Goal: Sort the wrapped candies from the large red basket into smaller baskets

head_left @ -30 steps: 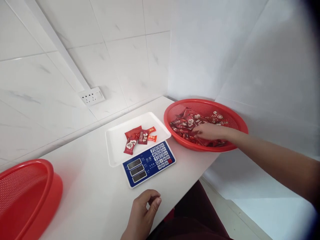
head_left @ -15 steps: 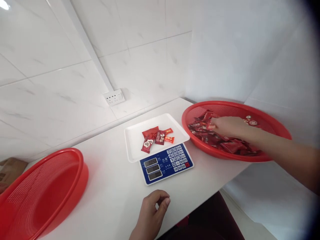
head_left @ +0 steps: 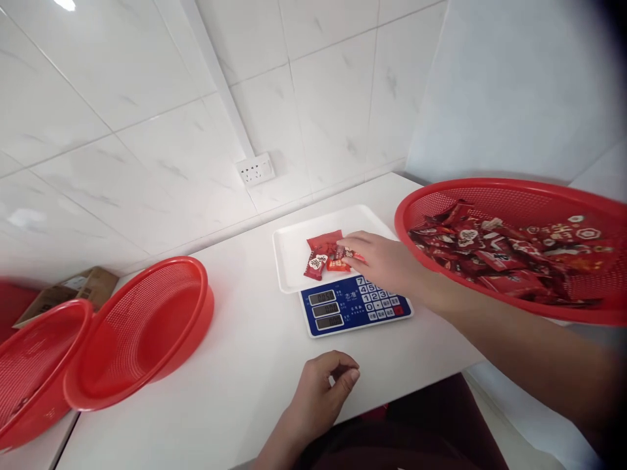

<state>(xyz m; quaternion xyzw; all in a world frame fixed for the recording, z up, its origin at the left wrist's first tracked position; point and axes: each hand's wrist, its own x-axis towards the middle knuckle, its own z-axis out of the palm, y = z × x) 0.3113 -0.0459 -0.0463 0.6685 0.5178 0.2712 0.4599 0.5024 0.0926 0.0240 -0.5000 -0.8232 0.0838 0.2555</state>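
- Packets (head_left: 317,258) lie bunched on the white weighing tray (head_left: 291,261), from its middle toward its right edge; one could slip over the tray's low near edge onto the keypad panel (head_left: 350,320) if the fingertips push them that way.
- A false reading could come from the right hand (head_left: 379,261) leaning on the tray, or its heel pressing a key, since it hangs over the tray's near right corner and hides some buttons.
- The filled red mesh basket (head_left: 519,185), at the worktop's (head_left: 235,372) right end, seems to overhang the near edge; a knock from the right forearm (head_left: 494,336) could shift it and spill packets.
- Right hand: palm down, fingers part-bent and slightly apart, tips among the packets, an orange-red one showing beside them. I cannot tell whether it grips anything.
- Left hand (head_left: 326,385): apart from the right, by the worktop's near edge, below the scale; loosely curled, a small gap inside the thumb-and-index ring. Whether those tips meet I cannot tell; nothing shows in its grasp.
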